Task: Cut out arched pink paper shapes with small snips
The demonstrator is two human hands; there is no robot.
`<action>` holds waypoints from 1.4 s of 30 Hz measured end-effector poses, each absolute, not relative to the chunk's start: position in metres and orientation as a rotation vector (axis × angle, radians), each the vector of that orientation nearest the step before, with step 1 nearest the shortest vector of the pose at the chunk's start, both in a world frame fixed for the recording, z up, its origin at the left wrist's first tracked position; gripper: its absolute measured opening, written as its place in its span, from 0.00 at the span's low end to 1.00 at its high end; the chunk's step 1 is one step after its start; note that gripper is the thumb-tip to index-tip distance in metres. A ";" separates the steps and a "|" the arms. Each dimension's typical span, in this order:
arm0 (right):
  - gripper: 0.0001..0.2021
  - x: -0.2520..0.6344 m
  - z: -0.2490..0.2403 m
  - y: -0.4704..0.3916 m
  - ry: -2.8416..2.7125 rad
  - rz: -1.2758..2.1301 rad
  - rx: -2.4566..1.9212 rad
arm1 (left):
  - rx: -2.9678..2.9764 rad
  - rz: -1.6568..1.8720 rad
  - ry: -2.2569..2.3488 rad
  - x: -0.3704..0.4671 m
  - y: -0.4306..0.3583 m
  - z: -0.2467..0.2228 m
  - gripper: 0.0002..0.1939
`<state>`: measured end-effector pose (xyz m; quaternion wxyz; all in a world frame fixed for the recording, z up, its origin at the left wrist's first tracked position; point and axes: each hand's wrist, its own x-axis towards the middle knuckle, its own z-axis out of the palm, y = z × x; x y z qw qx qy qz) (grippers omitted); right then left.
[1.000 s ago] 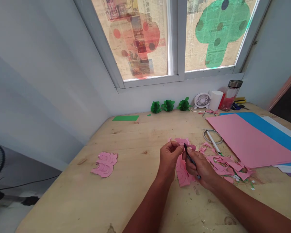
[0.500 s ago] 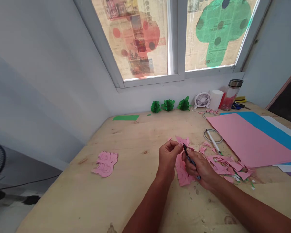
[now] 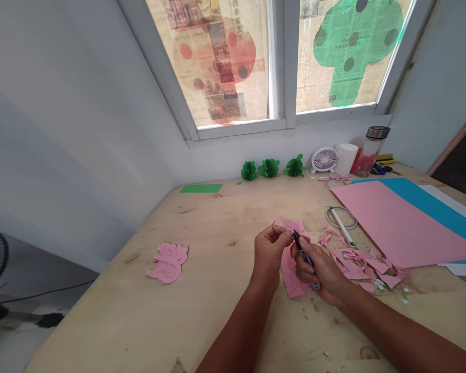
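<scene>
My left hand is closed in a pinch on a piece of pink paper, most of it hidden by the fingers. Wrapped around the grey-blue handle of small dark-bladed scissors is my right hand. The blade tips meet the paper at my left fingertips. Beneath both hands lies a pink paper strip with curved lines drawn on it. Just beyond the fingers is a pink offcut. Scalloped pink cutouts rest in a group farther left on the table.
Pink scraps are heaped right of my hands, near a white pen on a wire ring. Coloured sheets cover the right side. Along the wall stand green paper shapes, a small fan and a glass bottle.
Both hands stay in nearly the same place. The scissors in my right hand have shifted only very slightly at the paper.
</scene>
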<state>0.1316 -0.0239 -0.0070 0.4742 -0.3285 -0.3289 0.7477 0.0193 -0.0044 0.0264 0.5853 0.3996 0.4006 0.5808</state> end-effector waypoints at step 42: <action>0.19 0.132 -0.002 -0.026 -0.920 1.778 -0.889 | 0.920 1.368 1.084 0.015 -0.004 0.034 0.05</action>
